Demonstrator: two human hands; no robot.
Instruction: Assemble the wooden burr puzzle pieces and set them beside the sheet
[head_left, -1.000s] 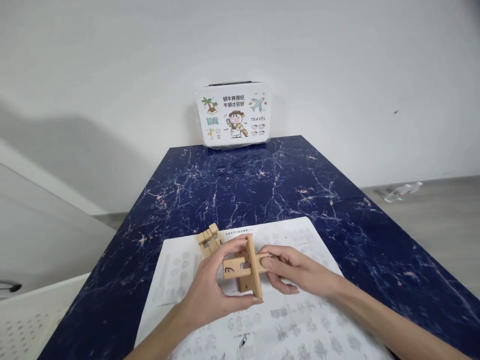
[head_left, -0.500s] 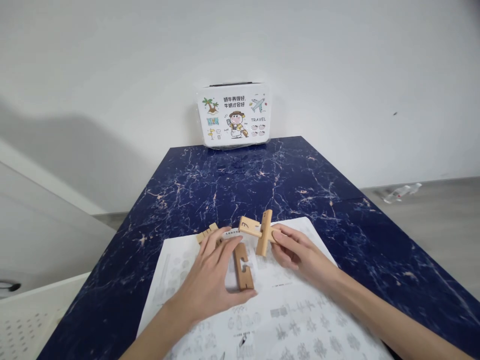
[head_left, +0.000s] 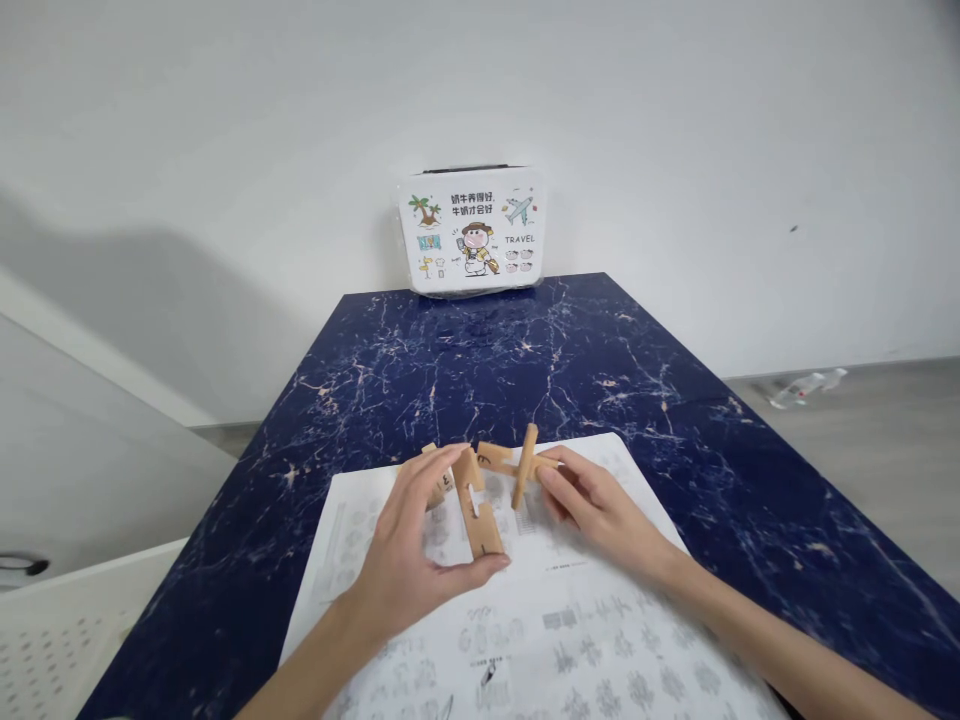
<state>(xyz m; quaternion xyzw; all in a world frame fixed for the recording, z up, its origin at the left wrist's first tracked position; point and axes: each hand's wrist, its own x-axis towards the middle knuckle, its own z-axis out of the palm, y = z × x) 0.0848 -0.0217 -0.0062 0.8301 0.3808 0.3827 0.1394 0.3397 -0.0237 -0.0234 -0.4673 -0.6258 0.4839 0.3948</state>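
Observation:
My left hand [head_left: 409, 545] grips a notched wooden puzzle piece [head_left: 484, 530] by its two ends, between thumb and fingertips. Dark marks show on its face, and its notch faces right. My right hand [head_left: 592, 500] pinches the right end of two crossed wooden puzzle pieces [head_left: 524, 468]. One of these stands steeply across the other, and the left end bears a dark mark. The two held parts are close together above the printed sheet [head_left: 592, 640]. Behind my left fingers lies another wooden block [head_left: 441, 488] with a dark mark, partly hidden.
A white case [head_left: 472, 235] with cartoon prints stands against the wall at the far end of the blue marbled table [head_left: 480, 370]. A clear plastic bottle [head_left: 799, 390] lies on the floor at right. A white perforated surface [head_left: 60, 640] sits at lower left.
My left hand has lifted the notched piece and turned it so its face shows more. My right hand has rotated the crossed pieces slightly, so the upright one appears thinner.

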